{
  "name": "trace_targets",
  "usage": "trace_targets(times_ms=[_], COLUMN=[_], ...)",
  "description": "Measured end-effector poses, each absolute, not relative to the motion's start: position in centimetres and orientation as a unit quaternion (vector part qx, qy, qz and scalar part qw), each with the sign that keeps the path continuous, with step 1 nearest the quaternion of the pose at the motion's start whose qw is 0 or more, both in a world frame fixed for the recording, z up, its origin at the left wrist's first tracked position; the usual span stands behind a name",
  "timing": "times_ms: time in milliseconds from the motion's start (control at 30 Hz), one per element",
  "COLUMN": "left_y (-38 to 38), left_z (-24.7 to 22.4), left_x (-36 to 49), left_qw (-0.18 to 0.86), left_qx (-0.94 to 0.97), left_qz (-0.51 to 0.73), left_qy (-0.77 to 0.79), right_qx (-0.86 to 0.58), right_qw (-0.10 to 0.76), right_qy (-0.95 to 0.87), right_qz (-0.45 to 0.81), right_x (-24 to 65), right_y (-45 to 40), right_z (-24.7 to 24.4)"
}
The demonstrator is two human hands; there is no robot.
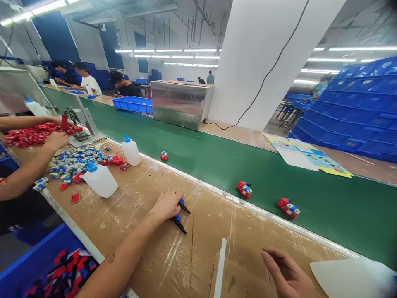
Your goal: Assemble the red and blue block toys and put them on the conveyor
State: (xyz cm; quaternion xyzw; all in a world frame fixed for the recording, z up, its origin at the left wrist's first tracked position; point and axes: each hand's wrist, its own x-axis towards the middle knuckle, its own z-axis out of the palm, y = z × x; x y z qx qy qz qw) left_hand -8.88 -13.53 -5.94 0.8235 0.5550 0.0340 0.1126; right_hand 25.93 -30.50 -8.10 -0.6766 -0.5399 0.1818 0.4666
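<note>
My left hand is low over the cardboard-covered bench, its fingers curled around small blue-and-black toy parts. Black rod-like ends stick out on the hand's right side; the fingertips are partly hidden. At the bottom right, my right hand hovers above the bench, thumb and fingers apart, with nothing visible between them. Beyond it, a red, white and blue toy piece lies on the green conveyor belt. Another such toy is by the belt's near edge, and a smaller one lies farther left.
Two white squeeze bottles with blue caps stand left, by a heap of small parts. A co-worker's arms reach in there near a hand press. A blue bin sits lower left; a white object lies lower right.
</note>
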Motion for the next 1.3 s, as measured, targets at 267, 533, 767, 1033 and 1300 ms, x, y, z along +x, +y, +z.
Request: trace_targets(times_ms=[267, 533, 767, 1033, 1300], left_y=[-12.3, -11.4, -11.3, -9.8, -16.5], left_z=[-6.4, -7.0, -6.9, -7.9, -6.3], left_x=[-10.5, -12.7, -14.0, -12.9, -5.8], left_qw=[0.164, 0.156, 0.239, 0.409, 0.576], left_qx=[0.813, 0.749, 0.684, 0.53, 0.529], left_qz=[0.098, 0.185, 0.406, 0.579, 0.513], left_qy=[0.55, 0.617, 0.556, 0.465, 0.352], right_qx=[-0.486, -0.53, -0.498, -0.349, -0.417], right_qw=[0.258, 0.221, 0.264, 0.491, 0.642], right_qy=[-0.811, -0.799, -0.796, -0.74, -0.5], right_qz=[0.198, 0.178, 0.221, 0.3, 0.405], right_x=[12.6, -2.5, -2.7, 12.2, 23.1], right_y=[-11.6, 7.5, 7.9, -11.8, -27.2], right_z=[-1.3, -5.9, -6.5, -0.5, -4.1])
